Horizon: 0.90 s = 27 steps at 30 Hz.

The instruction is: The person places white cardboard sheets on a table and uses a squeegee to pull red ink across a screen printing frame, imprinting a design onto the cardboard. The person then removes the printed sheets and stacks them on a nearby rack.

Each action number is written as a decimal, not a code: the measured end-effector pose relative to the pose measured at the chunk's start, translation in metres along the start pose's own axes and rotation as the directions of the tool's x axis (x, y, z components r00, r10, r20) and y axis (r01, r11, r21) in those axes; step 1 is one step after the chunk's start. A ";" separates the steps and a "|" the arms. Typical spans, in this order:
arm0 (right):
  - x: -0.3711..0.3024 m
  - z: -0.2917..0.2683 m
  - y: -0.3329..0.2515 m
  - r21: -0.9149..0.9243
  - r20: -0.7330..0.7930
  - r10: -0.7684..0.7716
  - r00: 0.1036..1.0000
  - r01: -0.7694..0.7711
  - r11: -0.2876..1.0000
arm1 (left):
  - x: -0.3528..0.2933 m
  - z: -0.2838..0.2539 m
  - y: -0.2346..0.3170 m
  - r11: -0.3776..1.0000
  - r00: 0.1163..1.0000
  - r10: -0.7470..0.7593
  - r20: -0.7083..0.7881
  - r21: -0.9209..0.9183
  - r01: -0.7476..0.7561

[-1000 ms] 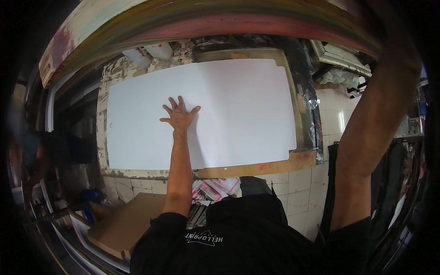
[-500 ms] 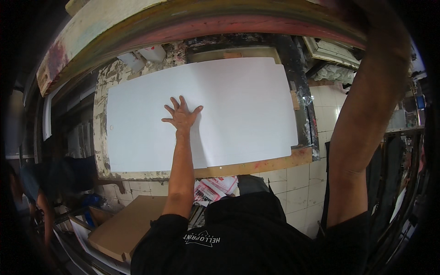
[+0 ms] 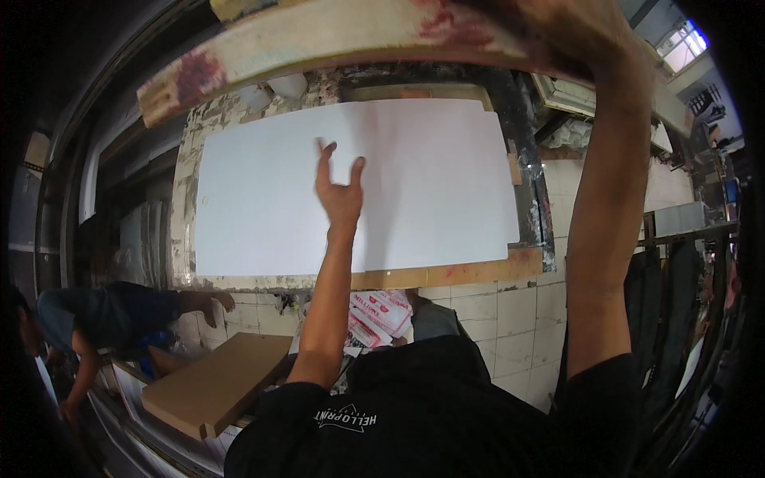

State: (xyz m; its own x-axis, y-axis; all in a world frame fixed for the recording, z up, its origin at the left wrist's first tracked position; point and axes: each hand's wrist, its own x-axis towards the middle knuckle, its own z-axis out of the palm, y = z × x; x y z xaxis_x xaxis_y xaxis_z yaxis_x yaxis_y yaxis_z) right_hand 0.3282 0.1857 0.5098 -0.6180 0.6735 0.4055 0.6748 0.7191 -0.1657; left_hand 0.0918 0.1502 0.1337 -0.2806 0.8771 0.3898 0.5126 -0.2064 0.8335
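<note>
My left hand (image 3: pixel 341 190) is lifted just over a large white sheet (image 3: pixel 446 191), its fingers apart and nothing in them. One fingertip is blurred by motion. The sheet lies flat on a paint-worn table (image 3: pixel 185 187). Across the top runs a thick wooden frame (image 3: pixel 319 49) with red stains, raised above the table. My right arm reaches up to it, and my right hand (image 3: pixel 570 32) wraps round its bar on the right; the fingers are dark and partly hidden.
A brown cardboard box (image 3: pixel 215 382) stands at the lower left. Near it another person (image 3: pixel 103 315) bends low, a bare foot showing. Printed red and white paper (image 3: pixel 378 319) lies below the table's near edge. Dark racks (image 3: pixel 677 311) line the right side.
My left hand has come up off the sheet from a flat, spread press and turned sideways. The wooden frame and my right arm have shifted, and my right hand has come into view.
</note>
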 end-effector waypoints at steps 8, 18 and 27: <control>-0.159 0.125 -0.060 -0.070 -0.164 0.078 0.983 -0.090 0.993 | -0.090 -0.152 0.067 0.671 0.944 -0.289 -0.160 -0.737 0.080; -0.256 0.313 -0.060 0.091 0.361 0.324 0.874 -0.379 0.921 | -0.226 -0.133 -0.076 0.962 0.962 -0.271 0.017 -0.014 0.271; -0.243 0.384 -0.015 -0.056 0.235 0.398 0.887 -0.396 0.917 | -0.243 -0.122 -0.111 0.953 0.969 -0.247 -0.016 0.178 0.246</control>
State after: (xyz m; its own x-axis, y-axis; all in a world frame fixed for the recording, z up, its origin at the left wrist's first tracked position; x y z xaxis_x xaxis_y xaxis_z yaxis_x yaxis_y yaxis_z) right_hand 0.3136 0.0772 0.0682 -0.3745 0.9235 0.0829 0.8860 0.3828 -0.2619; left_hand 0.0044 -0.0928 -0.0053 -0.4115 0.8938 0.1782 0.5637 0.0960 0.8204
